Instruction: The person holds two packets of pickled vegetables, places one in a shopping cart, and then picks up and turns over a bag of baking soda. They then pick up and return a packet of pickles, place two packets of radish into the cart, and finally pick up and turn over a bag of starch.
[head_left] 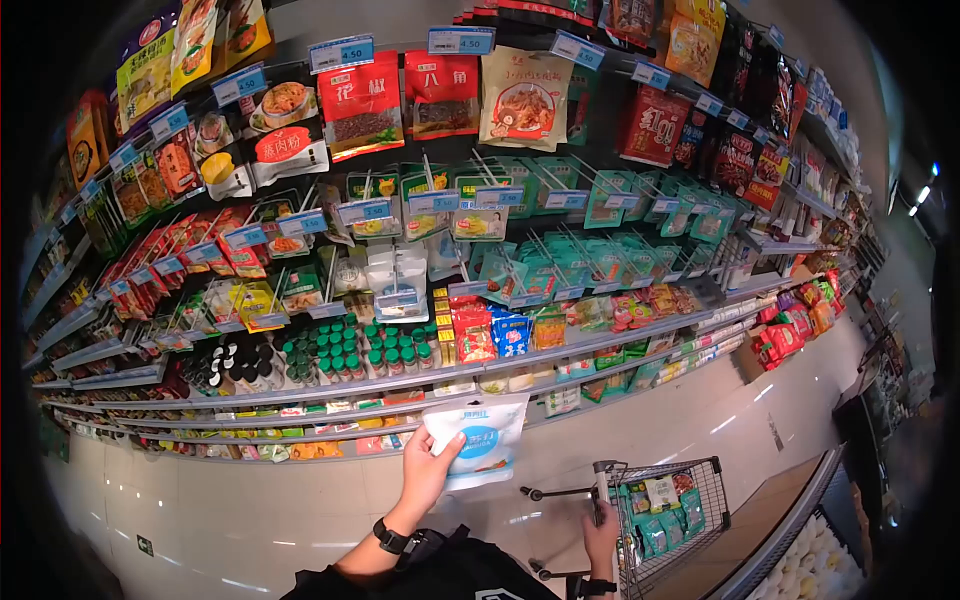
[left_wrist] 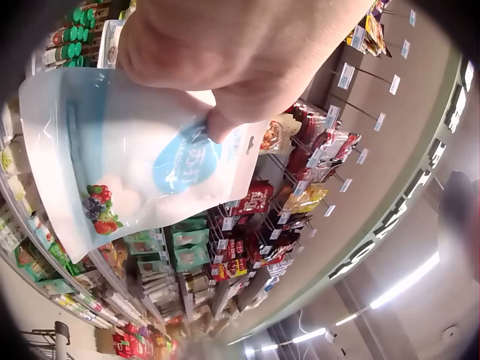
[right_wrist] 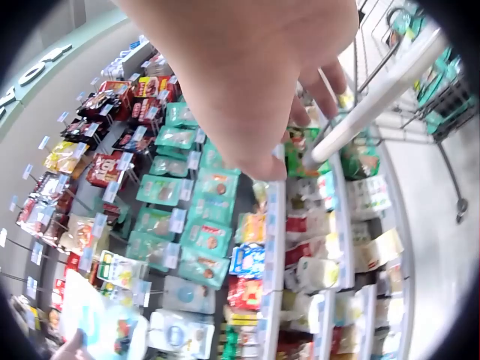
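My left hand (head_left: 430,470) pinches a white and light-blue pouch (head_left: 485,462) by its side, thumb across the front, held up before the shelves. In the left wrist view the pouch (left_wrist: 112,157) shows a blue oval with white lettering and printed berries at one lower corner. My right hand (head_left: 601,535) hangs beside the handle of a shopping cart (head_left: 722,488). Seen in the right wrist view, the fingers (right_wrist: 319,94) are loosely bent and the cart's pale handle (right_wrist: 382,97) passes just past their tips, not gripped.
Green and other packets (head_left: 665,520) lie in the cart. Ahead, shelves carry hanging seasoning packets (head_left: 362,105), green pouches (head_left: 600,255) and green-capped jars (head_left: 350,350). A box of red packets (head_left: 785,335) stands on the floor at right. A bin of pale round items (head_left: 810,560) is at lower right.
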